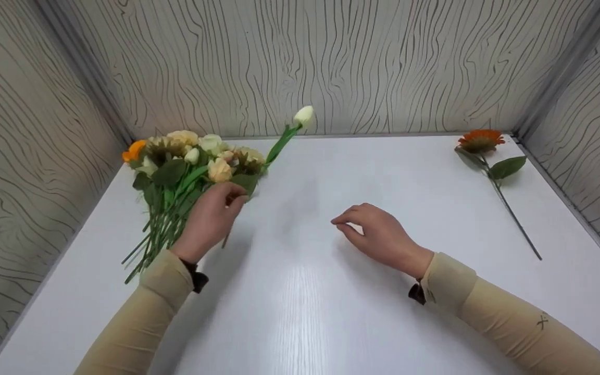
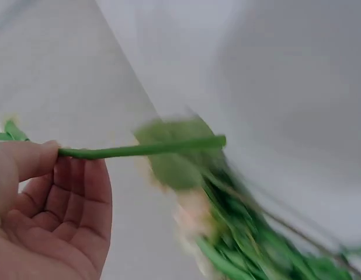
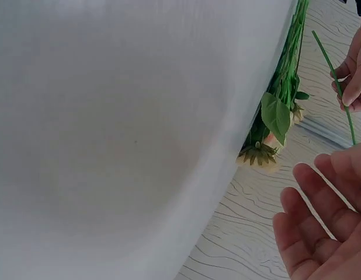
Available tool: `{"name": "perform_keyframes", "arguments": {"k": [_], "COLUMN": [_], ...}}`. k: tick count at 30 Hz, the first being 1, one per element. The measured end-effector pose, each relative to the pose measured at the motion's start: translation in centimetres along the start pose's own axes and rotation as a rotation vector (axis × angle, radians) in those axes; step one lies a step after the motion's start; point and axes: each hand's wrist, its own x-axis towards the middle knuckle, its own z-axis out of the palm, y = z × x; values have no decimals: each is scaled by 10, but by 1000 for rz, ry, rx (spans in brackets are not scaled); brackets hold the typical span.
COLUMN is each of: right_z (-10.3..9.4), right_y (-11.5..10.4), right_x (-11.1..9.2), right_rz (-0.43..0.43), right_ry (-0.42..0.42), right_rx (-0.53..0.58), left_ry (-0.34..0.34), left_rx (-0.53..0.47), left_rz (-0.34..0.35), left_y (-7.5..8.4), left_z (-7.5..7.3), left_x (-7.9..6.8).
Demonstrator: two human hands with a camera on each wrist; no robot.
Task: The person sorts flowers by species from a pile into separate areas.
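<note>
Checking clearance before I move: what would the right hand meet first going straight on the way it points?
Probably the left hand, which holds the white tulip; bare tabletop shows between. Depth is unclear, so the right hand might instead pass it and reach the bunch of flowers.

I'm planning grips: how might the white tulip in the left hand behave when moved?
The white tulip looks fairly stiff: its stem juts nearly straight beyond the left hand. It may be top-heavy, since the bulky bud tops a thin stem.
</note>
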Motion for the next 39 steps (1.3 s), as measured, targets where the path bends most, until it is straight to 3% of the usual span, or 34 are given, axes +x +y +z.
{"name": "perform_keyframes", "arguments": {"k": [5,8,11,15,22,28,33,36,39], "right_z": [-10,-15,-16,-16,-17,-21,-21,-22,-26], "right_y": [4,3,1,-1,3,11,11,12,19], "right_x": [12,19,23,25,26,23,21,21,21], "right_rz": [236,339,406,451,483,519,516,517,532], "right_ry": [16,28,47,81,113,138,122,116,116], "right_rx": [349,576,734,865,904,920,969,979,938], "left_ry": [-69,-134,-187,-235,-309,-419,-456,-469,-466], "left_rx": [-119,-190,-245,-292,-441,-490,-540,-541,-470], "left_rz": [106,127,118,109,65,-7,-24,-13,14], "left_y": [38,54,67,78,79,74,79,81,83], "left_z": [40,60,76,92,108,117,121,123,124], "left_x": [2,4,5,5,2,-6,-8,-8,-9]}}
